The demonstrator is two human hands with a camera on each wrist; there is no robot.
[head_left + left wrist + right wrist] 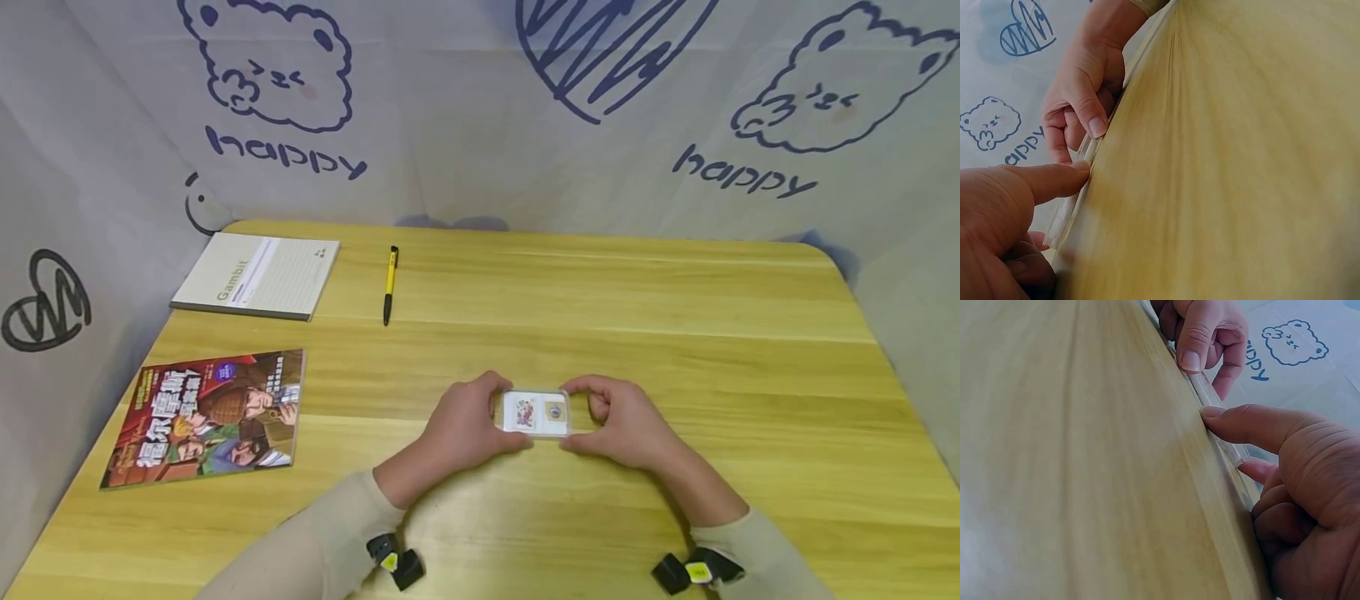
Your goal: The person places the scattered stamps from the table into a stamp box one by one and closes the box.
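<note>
A small flat case (537, 423) with clear plastic edges lies on the wooden table in the head view. Its white face shows two little pictures side by side. My left hand (467, 423) grips its left end, thumb along the near edge and index finger at the far corner. At the other end, my right hand (628, 423) holds it the same way, thumb in front and forefinger behind. Both wrist views show the case's thin transparent side (1067, 215) low over the tabletop, with the thumbs pressed against it.
A comic-style book (217, 421) with a colourful cover lies at the table's left. Behind it is a pale notebook (281, 275) with a dark spine, and a yellow and black pen (390, 283) to its right. White cloth (465, 108) with drawings hangs around the table (750, 375).
</note>
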